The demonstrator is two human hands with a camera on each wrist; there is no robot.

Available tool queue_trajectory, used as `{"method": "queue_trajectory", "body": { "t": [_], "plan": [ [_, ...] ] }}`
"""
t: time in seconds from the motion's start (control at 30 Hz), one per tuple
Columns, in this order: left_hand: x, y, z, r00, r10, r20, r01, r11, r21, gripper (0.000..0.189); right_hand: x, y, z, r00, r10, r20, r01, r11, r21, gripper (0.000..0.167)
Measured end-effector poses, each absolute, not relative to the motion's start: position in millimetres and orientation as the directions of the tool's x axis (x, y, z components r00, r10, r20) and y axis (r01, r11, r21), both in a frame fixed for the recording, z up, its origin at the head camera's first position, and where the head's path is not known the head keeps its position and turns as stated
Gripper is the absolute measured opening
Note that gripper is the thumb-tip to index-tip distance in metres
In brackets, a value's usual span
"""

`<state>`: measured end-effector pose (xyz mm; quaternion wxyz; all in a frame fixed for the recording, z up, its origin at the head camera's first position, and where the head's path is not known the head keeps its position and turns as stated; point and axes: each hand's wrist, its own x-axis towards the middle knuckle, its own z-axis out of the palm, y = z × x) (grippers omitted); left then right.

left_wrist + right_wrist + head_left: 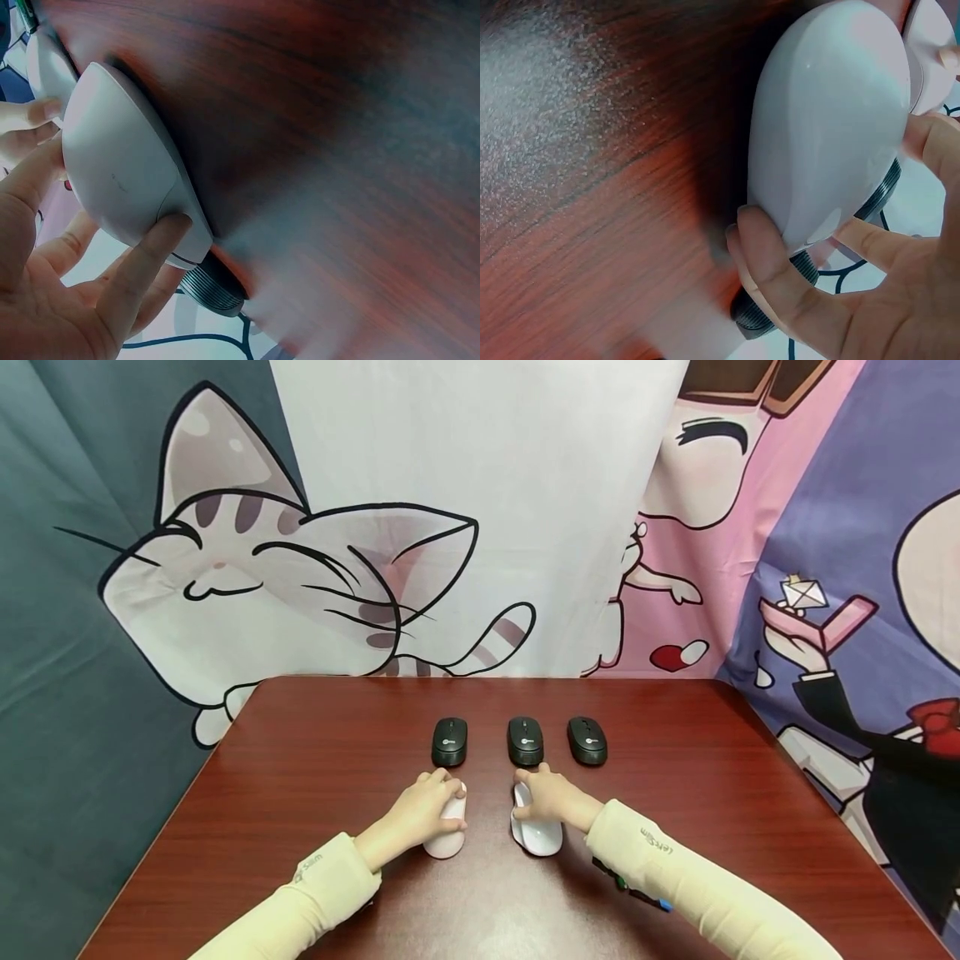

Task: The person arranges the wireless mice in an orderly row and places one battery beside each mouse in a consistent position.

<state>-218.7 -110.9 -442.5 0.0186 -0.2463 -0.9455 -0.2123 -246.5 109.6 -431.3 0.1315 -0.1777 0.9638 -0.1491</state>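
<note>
A pale pinkish-white computer mouse (446, 846) is in my left hand (422, 810), the thumb along its right side and the fingers over its front end. The left wrist view shows the smooth back of this mouse (120, 157) with fingertips at both sides. To the right, my right hand (551, 795) holds a glossy white mouse (542, 838) between thumb and fingers. Seen from the right wrist, the rounded back of that mouse (829, 120) faces the camera, close over the wood. The palm sides of both mice are partly hidden.
Just beyond the hands stand three black mice in a row: the left one (450, 742), the middle one (525, 742) and the right one (587, 741). All are on a reddish-brown wooden table (337, 735). Behind it hangs a cartoon-printed cloth (480, 460).
</note>
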Motion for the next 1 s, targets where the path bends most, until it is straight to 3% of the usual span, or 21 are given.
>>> {"method": "queue_trajectory", "body": {
  "t": [1.0],
  "plan": [
    [-218.2, -108.7, -442.9, -0.895, 0.433, 0.107, 0.436, 0.798, 0.417, 0.034, -240.6, 114.1, -429.4, -0.895, -0.374, -0.244, -0.269, 0.887, -0.374, 0.049]
  ]
}}
